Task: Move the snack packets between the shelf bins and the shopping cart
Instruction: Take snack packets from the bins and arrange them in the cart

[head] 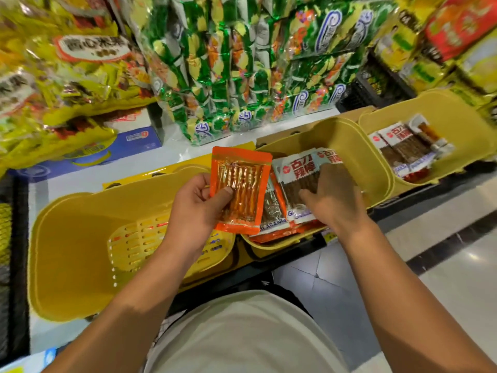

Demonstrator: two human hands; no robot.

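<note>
Left hand holds orange packet; right hand down in middle bin.

Left hand (197, 208): grip pinching the orange snack packet (240, 189), thumb on its front, held upright over the gap between the left yellow bin (80, 238) and the middle yellow bin (347, 146). Right hand (332, 200): fingers curled onto the white-and-brown packets (298, 181) stacked in the middle bin; whether it's actually gripping one, can't tell. More of the same packets (403, 146) in the right yellow bin (457, 114). Green snack bags (242, 63) on the shelf behind.
</note>
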